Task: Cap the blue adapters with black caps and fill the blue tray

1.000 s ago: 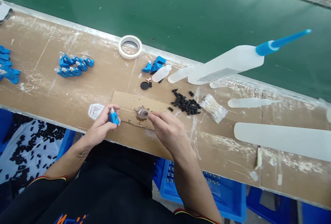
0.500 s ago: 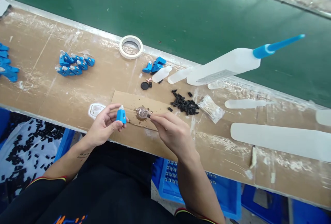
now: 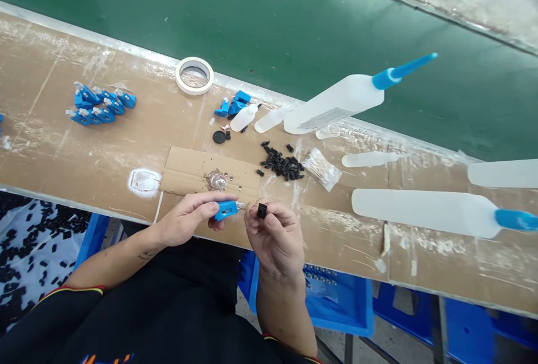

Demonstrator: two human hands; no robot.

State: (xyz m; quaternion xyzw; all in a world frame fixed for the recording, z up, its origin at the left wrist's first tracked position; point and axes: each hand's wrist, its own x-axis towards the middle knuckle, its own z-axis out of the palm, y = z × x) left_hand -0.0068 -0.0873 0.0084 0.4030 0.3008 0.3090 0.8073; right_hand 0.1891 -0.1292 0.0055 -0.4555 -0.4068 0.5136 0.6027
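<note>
In my left hand (image 3: 189, 218) I grip a blue plastic part (image 3: 226, 210) with a slot in its side, its pale clear tip pointing right. My right hand (image 3: 275, 235) pinches a small black plastic piece (image 3: 261, 210), held just right of that tip and apart from it. Behind both hands, a strip of cardboard (image 3: 180, 168) lies on the bench with a glossy puddle of clear liquid (image 3: 217, 180) on it. Right of the cardboard is a heap of small black pieces (image 3: 281, 163).
Blue parts (image 3: 101, 107) stand grouped at left, near a tape roll (image 3: 180, 78). White bottles, one big with a blue nozzle (image 3: 336, 103), lie at back and right. A bag of cotton swabs (image 3: 321, 169) is beside the heap. Blue bins (image 3: 353, 308) sit below the bench edge.
My right hand has lifted the black piece from the puddle and turned it upward near the blue part. My left hand has tilted the blue part from upright to lying sideways. The view has shifted right.
</note>
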